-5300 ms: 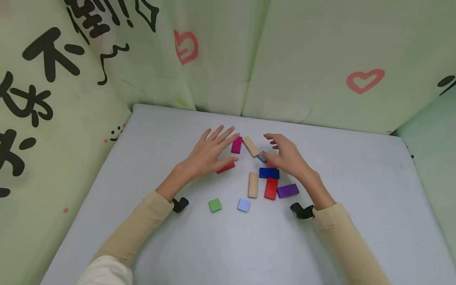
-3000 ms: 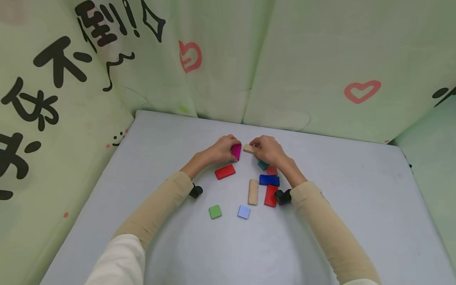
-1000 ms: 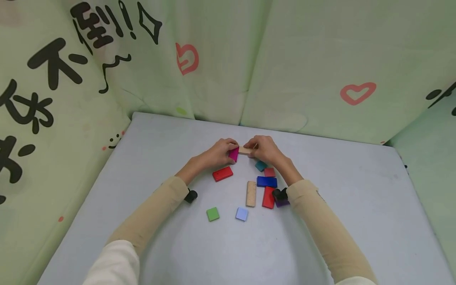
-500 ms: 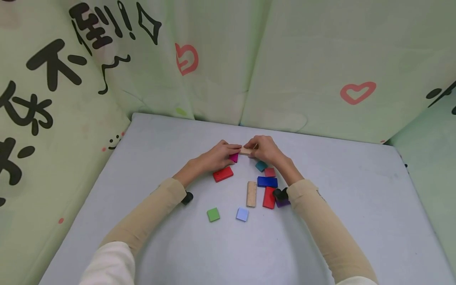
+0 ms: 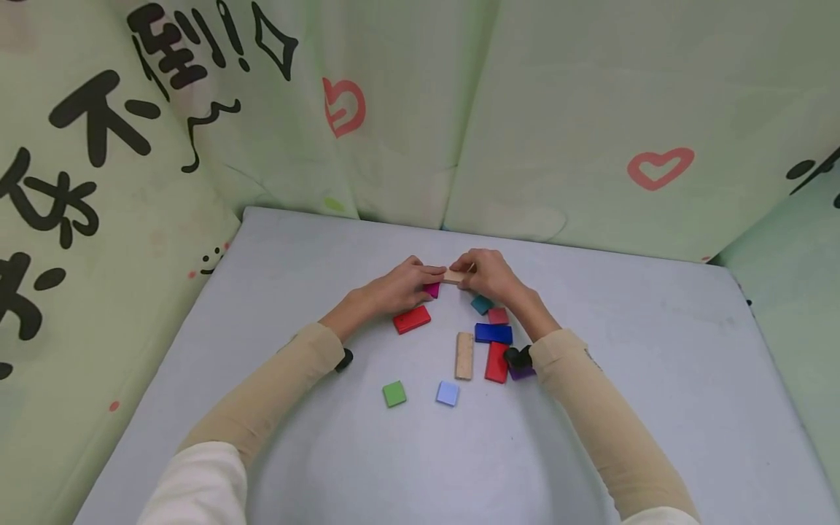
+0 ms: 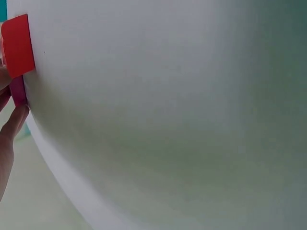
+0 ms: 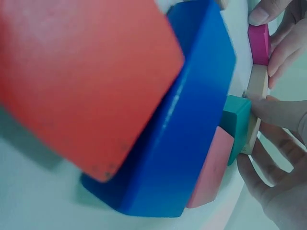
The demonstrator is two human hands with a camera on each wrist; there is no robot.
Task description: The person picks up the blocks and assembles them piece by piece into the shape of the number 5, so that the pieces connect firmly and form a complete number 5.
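Pinches one magenta block point(image 7: 259, 44) with left hand point(image 5: 401, 286) and one wooden block point(image 7: 258, 79) with right hand point(image 5: 492, 275), with nine other blocks point(image 5: 493, 333) on surface point(image 5: 367, 456).

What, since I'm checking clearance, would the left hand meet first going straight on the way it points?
The pale wooden block, probably: it lies ahead of the left hand, gripped by the right hand; whether the left already touches it is unclear.

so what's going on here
A person is handling blocks on a pale table. The left hand holds a magenta block at one end of a natural-wood block, which the right hand pinches. A teal block, pink block, blue block and red block trail toward the person; a green square block and light-blue square block lie apart.
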